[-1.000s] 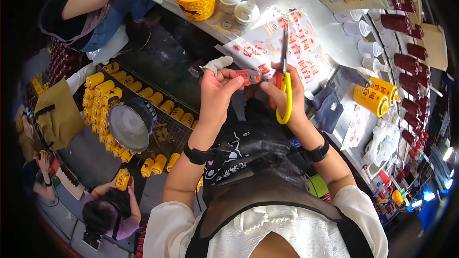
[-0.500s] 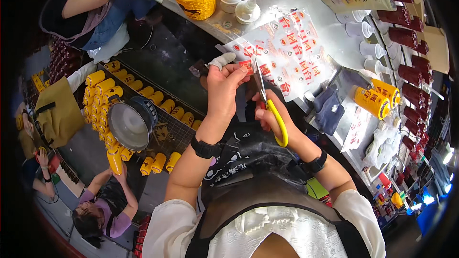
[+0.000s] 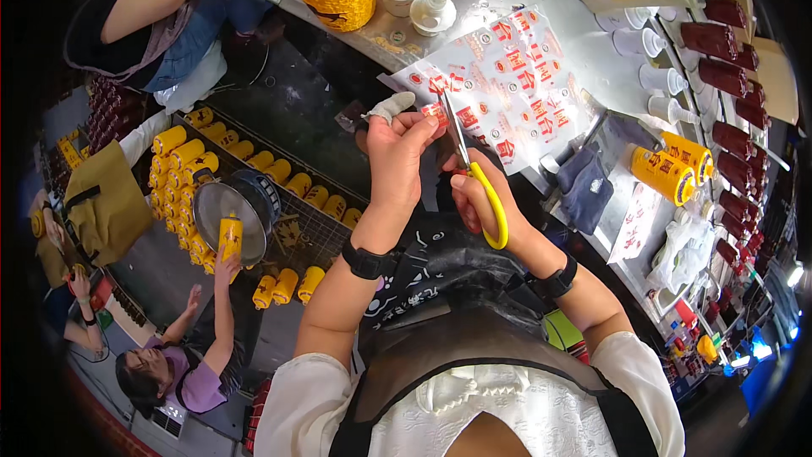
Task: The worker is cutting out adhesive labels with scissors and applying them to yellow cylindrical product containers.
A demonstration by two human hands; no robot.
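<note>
Perhaps a label (image 3: 435, 112) in left hand (image 3: 396, 151), scissors (image 3: 478, 173) in right hand (image 3: 472, 200)

Red chars on sheet (image 3: 501, 89) — dk on yel btls (image 3: 658, 173).

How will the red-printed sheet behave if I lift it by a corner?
The sheet will probably flop, since it looks thin and lies flat on the table. It's likely light for its size, being broad with no visible thickness. Its smooth-looking face may be slippery.

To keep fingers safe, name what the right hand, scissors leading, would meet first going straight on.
Likely the small red piece held by the left hand; the scissor blades overlap it in view, depth unclear.
</note>
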